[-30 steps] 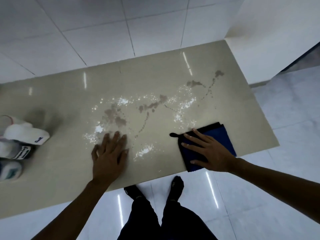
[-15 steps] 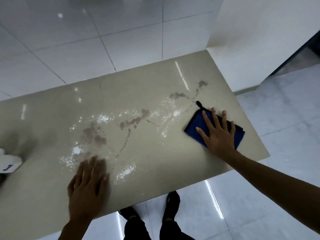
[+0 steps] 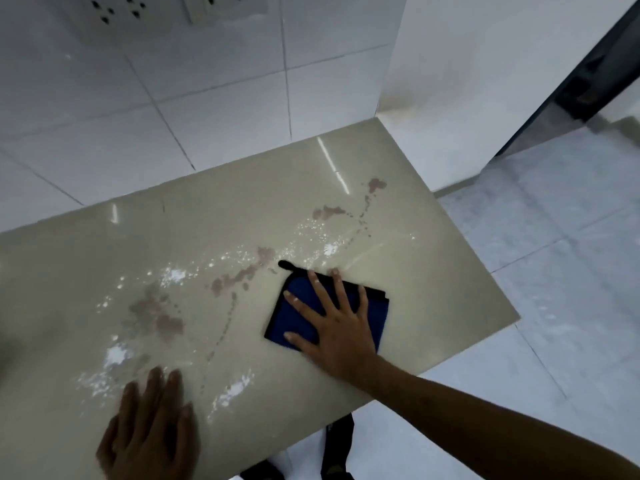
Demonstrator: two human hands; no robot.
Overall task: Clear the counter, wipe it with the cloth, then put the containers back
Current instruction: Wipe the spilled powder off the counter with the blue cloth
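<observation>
A folded blue cloth (image 3: 296, 315) with a black edge lies on the beige counter (image 3: 433, 271), right of centre. My right hand (image 3: 337, 327) presses flat on it with straight, spread fingers. My left hand (image 3: 150, 431) rests flat on the counter near its front edge, fingers straight. Brown stains (image 3: 159, 313) and white powder patches (image 3: 116, 355) run across the counter from the left hand toward the far right corner. No containers are in view.
White tiled wall (image 3: 225, 98) stands behind the counter, with sockets (image 3: 114, 8) at the top. A white wall corner (image 3: 450, 81) meets the counter's far right end. Pale floor tiles (image 3: 554, 271) lie to the right, past the counter's edge.
My right hand slid the cloth from the counter's right edge leftward toward the stains. The view swung right and up, so the white containers at the left left the frame. My left hand stayed flat.
</observation>
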